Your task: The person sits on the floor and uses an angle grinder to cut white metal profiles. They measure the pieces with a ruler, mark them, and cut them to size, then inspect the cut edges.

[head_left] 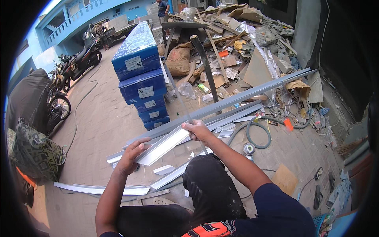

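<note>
Dark trousers [209, 189] over my bent knee fill the bottom of the view. Above the knee I hold a short grey angle profile [164, 147] across my front. My left hand [132, 155] lies flat along its lower end, fingers stretched out on the metal. My right hand [197, 130] is clenched around its upper end. Longer grey profiles [237, 100] lie on the paving just behind it, with stacked blue boxes [142, 75] and a rubble heap [241, 43] beyond.
</note>
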Action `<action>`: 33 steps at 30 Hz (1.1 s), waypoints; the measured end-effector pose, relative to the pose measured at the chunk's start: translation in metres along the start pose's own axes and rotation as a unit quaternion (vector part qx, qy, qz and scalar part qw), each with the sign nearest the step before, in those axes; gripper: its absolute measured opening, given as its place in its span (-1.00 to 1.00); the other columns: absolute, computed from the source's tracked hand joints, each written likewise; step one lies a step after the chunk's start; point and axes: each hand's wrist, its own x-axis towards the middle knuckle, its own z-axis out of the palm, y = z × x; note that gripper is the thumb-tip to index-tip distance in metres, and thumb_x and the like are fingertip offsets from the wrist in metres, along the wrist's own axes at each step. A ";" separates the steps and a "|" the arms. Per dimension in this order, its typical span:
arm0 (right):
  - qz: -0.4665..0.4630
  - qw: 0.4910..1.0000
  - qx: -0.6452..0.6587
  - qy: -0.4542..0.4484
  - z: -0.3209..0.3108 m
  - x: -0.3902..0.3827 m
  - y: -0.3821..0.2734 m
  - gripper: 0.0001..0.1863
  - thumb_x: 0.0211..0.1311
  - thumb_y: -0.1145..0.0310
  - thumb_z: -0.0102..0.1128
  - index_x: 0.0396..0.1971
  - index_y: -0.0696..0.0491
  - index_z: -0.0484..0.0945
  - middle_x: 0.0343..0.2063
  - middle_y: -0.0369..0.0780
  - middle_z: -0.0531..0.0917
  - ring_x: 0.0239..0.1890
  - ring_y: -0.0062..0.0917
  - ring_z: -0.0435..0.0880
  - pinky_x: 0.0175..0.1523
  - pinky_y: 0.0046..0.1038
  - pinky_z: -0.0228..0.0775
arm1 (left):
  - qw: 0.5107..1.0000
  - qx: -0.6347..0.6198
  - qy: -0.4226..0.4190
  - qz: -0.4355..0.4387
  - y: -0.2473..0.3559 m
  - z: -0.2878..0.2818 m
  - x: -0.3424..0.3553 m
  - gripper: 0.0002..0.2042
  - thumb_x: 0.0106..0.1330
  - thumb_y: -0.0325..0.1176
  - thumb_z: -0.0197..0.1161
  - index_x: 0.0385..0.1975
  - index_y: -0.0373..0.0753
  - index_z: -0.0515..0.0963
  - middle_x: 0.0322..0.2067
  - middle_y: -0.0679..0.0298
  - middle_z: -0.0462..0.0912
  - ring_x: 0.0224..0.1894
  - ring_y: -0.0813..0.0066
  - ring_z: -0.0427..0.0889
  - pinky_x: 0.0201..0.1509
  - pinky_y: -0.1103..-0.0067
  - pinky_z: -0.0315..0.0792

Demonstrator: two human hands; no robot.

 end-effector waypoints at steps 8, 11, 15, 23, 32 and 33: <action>-0.083 0.994 0.055 -0.036 0.022 0.012 -0.119 -0.63 0.44 0.01 0.44 -0.26 0.01 0.56 -0.57 -0.38 0.57 -0.70 -0.81 0.40 -0.64 -0.66 0.01 | 0.940 -0.213 0.061 0.260 0.040 -0.013 -0.014 -0.27 0.50 -0.20 0.35 0.55 -0.33 0.18 0.38 -0.02 0.44 0.51 0.08 0.43 0.69 0.15 0.26; -0.115 0.992 0.044 -0.035 0.049 0.030 -0.170 -0.61 0.44 0.00 0.43 -0.24 0.03 0.57 -0.58 -0.38 0.57 -0.70 -0.82 0.40 -0.63 -0.68 0.01 | 0.921 -0.175 0.087 0.338 0.078 -0.018 0.000 -0.25 0.45 -0.33 0.37 0.60 -0.13 0.19 0.43 0.15 0.41 0.54 0.16 0.36 0.70 0.14 0.18; -0.109 0.988 0.091 -0.059 0.073 0.042 -0.181 -0.64 0.48 0.03 0.40 -0.21 0.03 0.57 -0.55 -0.36 0.59 -0.71 -0.85 0.40 -0.64 -0.69 0.00 | 0.909 -0.188 0.148 0.341 0.103 -0.025 0.002 -0.30 0.47 -0.44 0.38 0.53 -0.13 0.16 0.30 0.03 0.49 0.49 0.16 0.47 0.64 0.09 0.39; -0.087 0.989 0.083 -0.086 0.081 0.044 -0.167 -0.51 0.45 -0.10 0.43 -0.17 0.08 0.61 -0.61 -0.39 0.56 -0.72 -0.84 0.33 -0.65 -0.69 -0.01 | 0.905 -0.140 0.099 0.389 0.123 -0.023 0.030 -0.38 0.55 -0.21 0.36 0.52 -0.12 0.26 0.50 -0.03 0.41 0.50 0.07 0.47 0.47 -0.01 0.52; -0.394 0.900 -0.168 0.083 0.070 0.045 -0.144 -0.28 0.53 -0.29 0.20 0.09 0.18 0.73 -0.41 -0.18 0.72 -0.40 -0.45 0.67 -0.22 -0.38 0.55 | 0.785 -0.296 0.293 0.458 0.136 -0.064 0.123 -0.40 0.47 -0.11 0.48 0.27 -0.24 0.27 0.09 0.14 0.50 0.18 0.22 0.58 0.34 0.08 0.53; -0.389 0.898 -0.190 0.076 0.074 0.043 -0.142 -0.34 0.52 -0.22 0.25 0.12 0.15 0.73 -0.34 -0.14 0.76 -0.33 -0.40 0.72 -0.13 -0.34 0.58 | 0.761 -0.312 0.323 0.468 0.128 -0.063 0.129 -0.38 0.47 -0.09 0.49 0.28 -0.24 0.27 0.09 0.15 0.50 0.21 0.22 0.56 0.36 0.08 0.52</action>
